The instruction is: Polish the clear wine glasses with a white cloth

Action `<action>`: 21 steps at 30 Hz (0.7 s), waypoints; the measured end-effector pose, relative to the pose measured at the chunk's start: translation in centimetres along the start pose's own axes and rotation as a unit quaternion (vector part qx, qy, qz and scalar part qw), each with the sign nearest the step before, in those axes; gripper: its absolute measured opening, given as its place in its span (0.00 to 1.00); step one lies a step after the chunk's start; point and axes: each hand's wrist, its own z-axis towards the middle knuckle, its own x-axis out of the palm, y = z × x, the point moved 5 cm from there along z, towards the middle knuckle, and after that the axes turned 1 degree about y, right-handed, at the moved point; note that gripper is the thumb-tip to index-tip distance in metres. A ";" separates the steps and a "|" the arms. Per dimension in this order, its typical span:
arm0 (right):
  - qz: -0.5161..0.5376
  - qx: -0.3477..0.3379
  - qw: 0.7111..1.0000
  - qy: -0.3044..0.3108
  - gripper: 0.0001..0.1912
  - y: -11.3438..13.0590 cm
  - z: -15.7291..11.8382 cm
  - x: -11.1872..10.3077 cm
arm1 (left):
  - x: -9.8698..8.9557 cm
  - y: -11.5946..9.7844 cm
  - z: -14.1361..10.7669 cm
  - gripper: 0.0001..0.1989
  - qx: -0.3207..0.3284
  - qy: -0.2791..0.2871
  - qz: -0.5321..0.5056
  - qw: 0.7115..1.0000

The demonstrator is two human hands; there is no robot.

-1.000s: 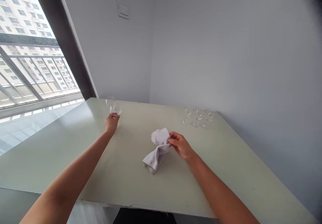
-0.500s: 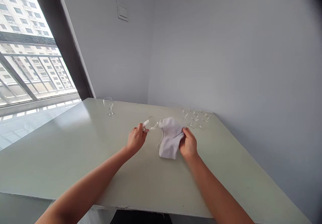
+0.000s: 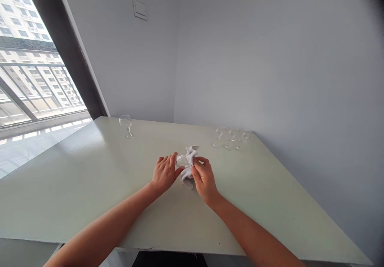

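A clear stemmed glass (image 3: 181, 161) lies sideways between my hands above the table. My left hand (image 3: 165, 173) grips its left end, fingers over the top and thumb below. At its right end, my right hand (image 3: 205, 177) pinches a white cloth (image 3: 187, 179) that is bunched against the glass. One flap of the cloth sticks up above my fingers and another hangs down below them. Part of the glass is hidden by the cloth and my fingers, so I cannot tell how far the cloth reaches into it.
One stemmed glass (image 3: 127, 127) stands upright at the back left of the pale table (image 3: 120, 223). Three more glasses (image 3: 230, 137) stand in a row at the back right, near the wall (image 3: 270, 59). A window (image 3: 36, 79) is on the left.
My right hand has moved left with the cloth, which was hanging loosely and is now bunched against the glass. My left hand has shifted its grip on the glass.
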 end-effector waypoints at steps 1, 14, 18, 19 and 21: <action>-0.024 -0.018 0.999 0.014 0.17 0.1 0.1 0.1 | 0.0 0.1 -0.1 0.24 0.003 0.000 0.006 1.000; 0.210 0.137 0.897 0.363 0.18 -1.7 -0.3 0.4 | 0.7 -1.1 -1.1 0.17 0.180 0.004 0.114 0.977; 0.291 0.167 0.873 0.353 0.20 -1.5 -0.1 0.3 | 0.9 -1.1 -0.9 0.18 0.166 0.032 0.088 0.982; 0.307 0.167 0.869 0.350 0.21 -1.2 0.0 0.1 | 0.9 -1.1 -0.9 0.18 0.161 0.035 0.080 0.983; 0.333 0.157 0.861 0.352 0.24 -0.5 0.2 -0.3 | 0.7 -1.0 -0.7 0.18 0.158 0.035 0.071 0.984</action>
